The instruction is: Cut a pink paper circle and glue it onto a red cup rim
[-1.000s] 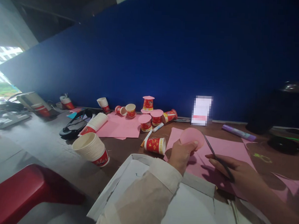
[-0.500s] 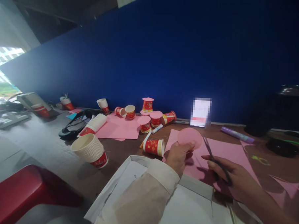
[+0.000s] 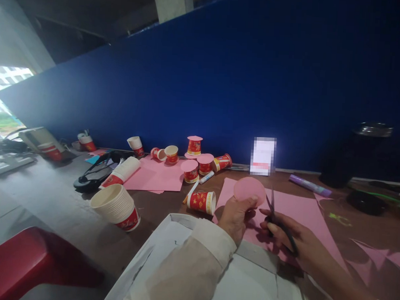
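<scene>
A round pink paper disc (image 3: 249,190) is pinched in my left hand (image 3: 237,215), thumb on top, held above a pink sheet (image 3: 293,202). My right hand (image 3: 292,236) grips black scissors (image 3: 273,210), with the fingers round the handles. Their blades point up and stand slightly parted beside the disc's right edge. A red and white paper cup (image 3: 201,202) lies on its side left of my left hand. Behind it, several red cups topped with pink discs (image 3: 205,162) stand together, one of them stacked above the others.
A white box (image 3: 169,237) lies under my left forearm. Stacked cups (image 3: 116,206), a black strap (image 3: 86,182) and pink sheets (image 3: 155,174) are on the left. A purple tube (image 3: 309,185), a dark bottle (image 3: 342,156) and paper scraps (image 3: 374,259) are on the right.
The scissor blades have opened a little and come nearer the disc, and my right hand has turned slightly. My left hand still holds the disc. The whole view has shifted slightly.
</scene>
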Motion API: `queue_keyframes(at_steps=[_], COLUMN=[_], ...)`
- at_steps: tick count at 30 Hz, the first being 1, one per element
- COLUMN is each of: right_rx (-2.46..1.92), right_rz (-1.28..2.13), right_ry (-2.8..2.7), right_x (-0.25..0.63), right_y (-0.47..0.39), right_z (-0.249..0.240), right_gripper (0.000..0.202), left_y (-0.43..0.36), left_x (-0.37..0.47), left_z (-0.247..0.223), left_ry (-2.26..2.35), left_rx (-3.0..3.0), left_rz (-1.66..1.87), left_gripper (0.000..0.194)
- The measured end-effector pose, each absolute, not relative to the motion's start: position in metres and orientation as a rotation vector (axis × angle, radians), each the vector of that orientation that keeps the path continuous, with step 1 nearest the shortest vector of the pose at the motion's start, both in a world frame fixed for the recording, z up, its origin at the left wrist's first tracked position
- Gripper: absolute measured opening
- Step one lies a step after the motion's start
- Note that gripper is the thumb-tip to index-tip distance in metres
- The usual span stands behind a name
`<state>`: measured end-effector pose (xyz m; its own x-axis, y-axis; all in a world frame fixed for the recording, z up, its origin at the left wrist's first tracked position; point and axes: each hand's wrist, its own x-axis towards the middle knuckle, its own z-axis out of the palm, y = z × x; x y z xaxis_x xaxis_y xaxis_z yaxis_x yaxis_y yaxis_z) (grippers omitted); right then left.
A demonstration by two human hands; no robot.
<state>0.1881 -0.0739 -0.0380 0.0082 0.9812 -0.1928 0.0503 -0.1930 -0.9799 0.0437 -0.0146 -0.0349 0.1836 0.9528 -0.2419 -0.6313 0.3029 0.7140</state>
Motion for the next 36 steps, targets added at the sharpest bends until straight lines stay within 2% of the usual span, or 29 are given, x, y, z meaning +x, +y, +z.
queue_keyframes(at_steps=[8, 15, 25, 36], right_rx=[-1.339, -1.322, -1.192, -1.322], right_rz=[1.194, 1.249, 1.403, 1.332], right_ry=[-1.038, -1.113, -0.853, -1.002], right_x=[0.178, 0.192, 0.180, 0.184], right_y=[-0.071, -0.061, -0.069, -0.070], right_z=[-0.054, -0.071, -0.054, -0.051], right_gripper=[0.060, 0.068, 0.060, 0.072], left_y=[-0.015, -0.015, -0.023, -0.019], left_x=[0.051, 0.052, 0.051, 0.049], left_z=[-0.040, -0.045, -0.033, -0.041], left_ry=[0.793, 0.789, 0.758, 0.797], left_rx=[0.515, 0.560, 0.599, 0.668], left_rz=[1.239, 1.261, 1.244, 1.240], left_gripper=[0.047, 0.043, 0.039, 0.036])
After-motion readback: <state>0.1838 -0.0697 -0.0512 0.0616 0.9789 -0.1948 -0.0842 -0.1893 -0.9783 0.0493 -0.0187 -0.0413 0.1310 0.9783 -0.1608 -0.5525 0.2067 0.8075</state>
